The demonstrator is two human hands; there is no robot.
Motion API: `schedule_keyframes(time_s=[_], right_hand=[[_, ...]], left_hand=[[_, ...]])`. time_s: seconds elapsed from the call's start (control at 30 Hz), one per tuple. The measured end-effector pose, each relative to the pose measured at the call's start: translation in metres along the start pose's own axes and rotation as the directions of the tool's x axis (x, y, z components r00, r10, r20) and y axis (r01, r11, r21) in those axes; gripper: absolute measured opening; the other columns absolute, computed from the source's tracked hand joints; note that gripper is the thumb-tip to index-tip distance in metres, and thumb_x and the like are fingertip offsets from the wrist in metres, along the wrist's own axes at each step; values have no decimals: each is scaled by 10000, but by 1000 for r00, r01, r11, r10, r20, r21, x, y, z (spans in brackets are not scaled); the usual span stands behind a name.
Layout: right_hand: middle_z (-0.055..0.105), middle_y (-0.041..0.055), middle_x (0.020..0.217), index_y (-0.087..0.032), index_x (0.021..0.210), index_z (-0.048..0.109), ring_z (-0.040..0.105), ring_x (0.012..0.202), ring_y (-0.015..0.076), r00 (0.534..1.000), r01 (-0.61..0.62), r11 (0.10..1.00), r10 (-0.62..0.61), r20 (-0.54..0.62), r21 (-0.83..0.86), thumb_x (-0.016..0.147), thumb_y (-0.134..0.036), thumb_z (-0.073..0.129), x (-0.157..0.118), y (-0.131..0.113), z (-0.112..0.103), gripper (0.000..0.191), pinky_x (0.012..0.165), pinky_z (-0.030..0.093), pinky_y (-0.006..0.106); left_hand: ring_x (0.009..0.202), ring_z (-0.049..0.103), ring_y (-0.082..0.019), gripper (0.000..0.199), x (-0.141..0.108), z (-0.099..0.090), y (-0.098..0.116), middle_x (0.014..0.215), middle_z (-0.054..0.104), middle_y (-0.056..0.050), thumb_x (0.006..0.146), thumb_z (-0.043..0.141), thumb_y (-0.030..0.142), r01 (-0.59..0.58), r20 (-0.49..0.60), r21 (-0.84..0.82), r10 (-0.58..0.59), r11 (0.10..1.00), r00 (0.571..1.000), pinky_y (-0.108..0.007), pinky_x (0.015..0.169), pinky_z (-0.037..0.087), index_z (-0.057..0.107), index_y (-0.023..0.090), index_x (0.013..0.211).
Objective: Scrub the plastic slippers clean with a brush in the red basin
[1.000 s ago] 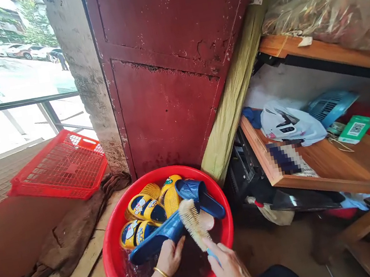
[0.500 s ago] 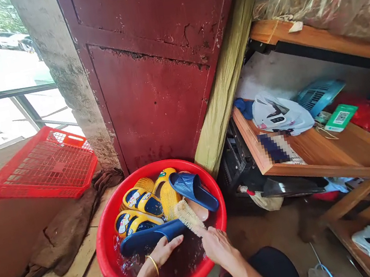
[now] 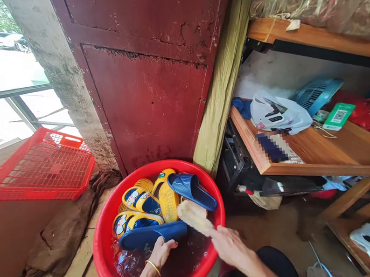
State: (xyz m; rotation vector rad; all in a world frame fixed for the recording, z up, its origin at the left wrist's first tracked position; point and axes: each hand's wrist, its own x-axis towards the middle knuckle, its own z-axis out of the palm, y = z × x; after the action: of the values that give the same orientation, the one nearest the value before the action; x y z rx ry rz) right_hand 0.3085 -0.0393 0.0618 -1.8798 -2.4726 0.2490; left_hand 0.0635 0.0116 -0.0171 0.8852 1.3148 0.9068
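Note:
A red basin (image 3: 101, 261) holds dark water and several slippers. My left hand (image 3: 162, 252), with a gold bracelet at the wrist, grips the near side of a blue slipper (image 3: 148, 236) lying on its side. My right hand (image 3: 232, 245) is closed round the end of a pale bristled brush (image 3: 194, 216), at the basin's right side. The brush is slightly blurred and apart from the slipper I hold. Yellow slippers with cartoon figures (image 3: 141, 199) lie behind, and another blue slipper (image 3: 192, 189) rests at the back right.
A red plastic crate (image 3: 39, 170) stands at the left, beside a brown cloth (image 3: 64, 234). Behind the basin is a dark red door (image 3: 150, 78). Wooden shelves (image 3: 332, 151) with bags and a blue fan stand on the right. My knees flank the basin.
My right hand and the brush have moved right, away from the blue slipper. My left hand has shifted slightly left, and the slipper's side has tilted up more.

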Motion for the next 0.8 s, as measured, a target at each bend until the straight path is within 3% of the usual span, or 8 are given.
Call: schedule_keyframes(time_s=[0.1,0.17,0.3,0.4,0.47,0.63,0.73,0.8], right_hand=[[725,50,958,-372,1354,597,684,819,210,995,97,992,-98,14,78,934,-181,416,1,-31,14,496,718,474,278],[729,50,965,-386,1355,598,689,826,217,996,83,993,-85,22,89,928,-176,420,-2,-34,19,508,718,474,287],[739,19,1000,-450,1315,628,693,916,214,1000,-23,992,23,1,126,914,-197,465,-18,5,2,502,792,465,287],[738,-10,1012,-478,1314,627,688,953,192,997,-80,978,83,-8,191,909,-216,486,-32,34,-18,502,830,457,267],[740,-3,1009,-446,1349,612,693,935,186,995,-95,957,101,-7,272,920,-231,482,-36,40,-23,497,832,472,261],[661,82,1352,-237,1458,542,638,1192,211,976,-95,780,194,-95,618,969,-273,408,-30,22,1,509,1018,464,299],[629,63,1400,-234,1446,557,592,1274,225,989,-104,727,151,-10,678,948,-286,451,-23,1,12,511,1080,429,326],[647,39,1378,-263,1415,590,595,1270,227,995,-104,724,82,65,681,922,-271,483,-21,-11,14,505,1089,420,332]], left_hand=[[628,477,-180,95,-4,0,-1,540,510,45,505,619,244,-30,-12,30,31,999,999,-331,666,420,528,217,502],[626,462,-173,116,-9,-3,0,557,509,41,519,619,277,-61,-37,46,63,997,997,-326,656,414,518,220,523],[657,461,-191,169,-22,-6,8,587,521,22,523,641,330,-136,-85,119,146,984,986,-333,670,417,507,230,551],[723,495,-231,170,-28,-5,23,672,596,-15,545,650,366,-190,-52,173,201,966,978,-356,715,437,575,228,610],[766,514,-252,174,-28,-8,34,724,637,-34,548,661,375,-230,-18,198,238,953,971,-368,747,448,603,229,622],[655,473,-190,171,-13,-32,50,616,578,11,498,692,326,-173,4,109,173,979,985,-334,676,441,563,229,556],[593,435,-147,162,-2,-44,42,548,514,40,451,665,270,-131,-18,-61,130,990,991,-303,625,419,535,218,535],[634,500,-162,181,2,-46,32,595,560,33,442,658,266,-137,-79,-166,126,976,989,-306,656,450,586,209,599]])
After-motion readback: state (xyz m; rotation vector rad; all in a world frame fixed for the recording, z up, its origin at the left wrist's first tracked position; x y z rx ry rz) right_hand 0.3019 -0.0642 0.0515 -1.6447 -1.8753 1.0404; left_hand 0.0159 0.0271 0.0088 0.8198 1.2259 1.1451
